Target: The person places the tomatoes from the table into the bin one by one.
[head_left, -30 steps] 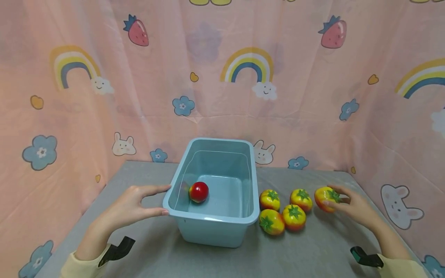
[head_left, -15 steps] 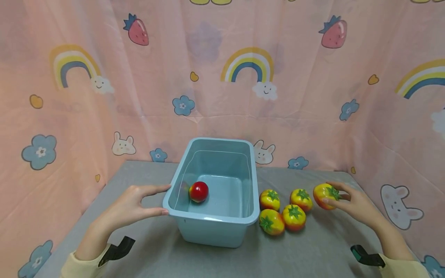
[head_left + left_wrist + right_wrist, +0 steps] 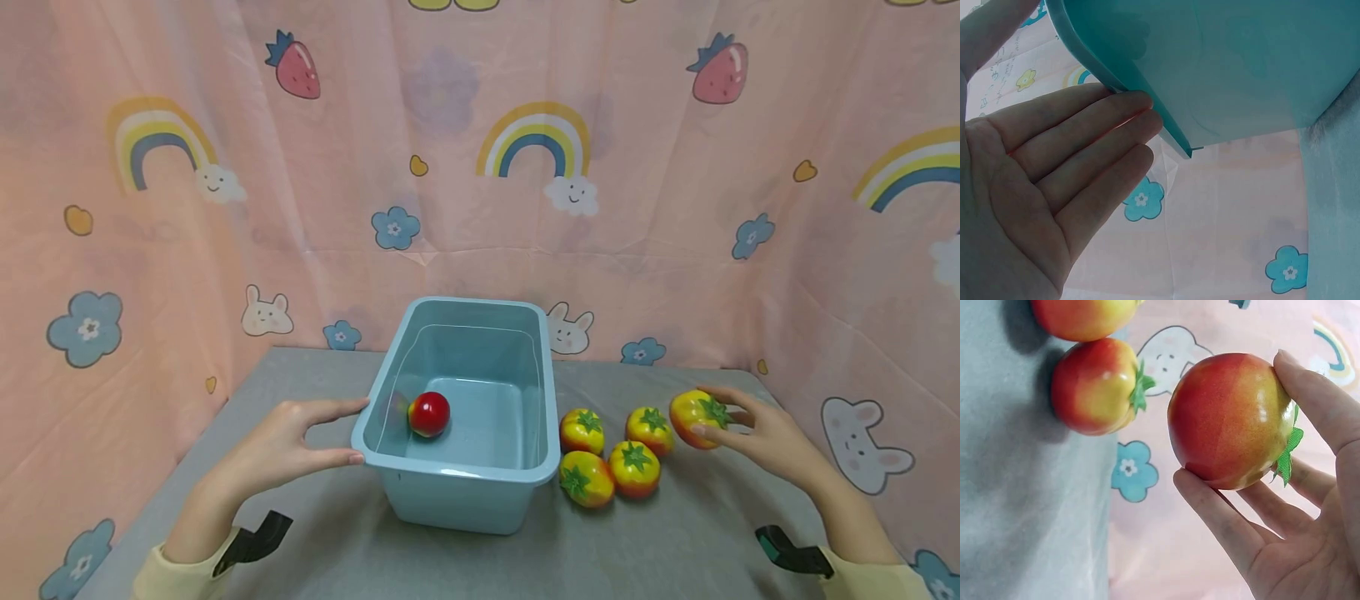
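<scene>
My right hand (image 3: pixel 772 429) pinches a yellow-and-red tomato (image 3: pixel 697 418) with a green leafy top between thumb and fingers. The right wrist view shows this tomato (image 3: pixel 1232 422) raised off the grey table, its leafy top toward the palm. At the left, my left hand (image 3: pixel 277 446) touches the rim of a light blue plastic bin (image 3: pixel 457 472) with its fingertips and thumb. Its fingers (image 3: pixel 1104 140) lie straight against the outside of the rim in the left wrist view. Inside the bin, toward the left wall, sits a red tomato (image 3: pixel 429 414).
Several more yellow-and-red tomatoes, among them a front one (image 3: pixel 587 480) and a back one (image 3: pixel 650 431), stand grouped between the bin and my right hand. Behind and beside the grey table (image 3: pixel 315 542) hangs a pink patterned curtain (image 3: pixel 450 167).
My right hand has moved slightly left and up with the tomato in its grip. The left hand and the bin stay where they were.
</scene>
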`<state>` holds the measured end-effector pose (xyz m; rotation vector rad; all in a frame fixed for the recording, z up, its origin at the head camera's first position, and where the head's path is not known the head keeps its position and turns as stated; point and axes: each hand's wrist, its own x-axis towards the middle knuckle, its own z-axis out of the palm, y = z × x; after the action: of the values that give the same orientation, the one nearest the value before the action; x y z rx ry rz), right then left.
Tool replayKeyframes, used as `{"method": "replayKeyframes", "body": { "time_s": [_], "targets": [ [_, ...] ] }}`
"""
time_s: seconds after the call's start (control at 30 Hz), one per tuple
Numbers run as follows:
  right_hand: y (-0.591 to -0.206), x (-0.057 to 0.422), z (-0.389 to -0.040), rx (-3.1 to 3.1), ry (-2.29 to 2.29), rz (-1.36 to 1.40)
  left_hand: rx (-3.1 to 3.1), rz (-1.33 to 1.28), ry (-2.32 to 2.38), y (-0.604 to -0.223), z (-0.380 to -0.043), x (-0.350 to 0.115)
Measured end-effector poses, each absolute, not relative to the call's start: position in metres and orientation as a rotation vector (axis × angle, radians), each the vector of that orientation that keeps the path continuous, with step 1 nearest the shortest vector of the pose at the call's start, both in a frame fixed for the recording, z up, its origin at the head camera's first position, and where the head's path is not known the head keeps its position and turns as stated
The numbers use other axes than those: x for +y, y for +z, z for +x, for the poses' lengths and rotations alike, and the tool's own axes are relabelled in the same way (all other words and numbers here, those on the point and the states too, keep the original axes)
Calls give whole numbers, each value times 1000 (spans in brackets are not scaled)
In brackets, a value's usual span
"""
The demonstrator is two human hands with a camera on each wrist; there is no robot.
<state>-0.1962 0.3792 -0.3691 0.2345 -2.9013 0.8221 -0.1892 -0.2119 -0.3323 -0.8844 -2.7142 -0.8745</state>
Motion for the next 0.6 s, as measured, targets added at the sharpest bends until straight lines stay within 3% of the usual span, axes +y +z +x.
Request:
{"method": "replayKeyframes", "body": {
  "time_s": [0.6],
  "targets": [
    [-350, 357, -195, -2846, 847, 323, -2710, -886, -889, -332, -188, -211]
  ]
}}
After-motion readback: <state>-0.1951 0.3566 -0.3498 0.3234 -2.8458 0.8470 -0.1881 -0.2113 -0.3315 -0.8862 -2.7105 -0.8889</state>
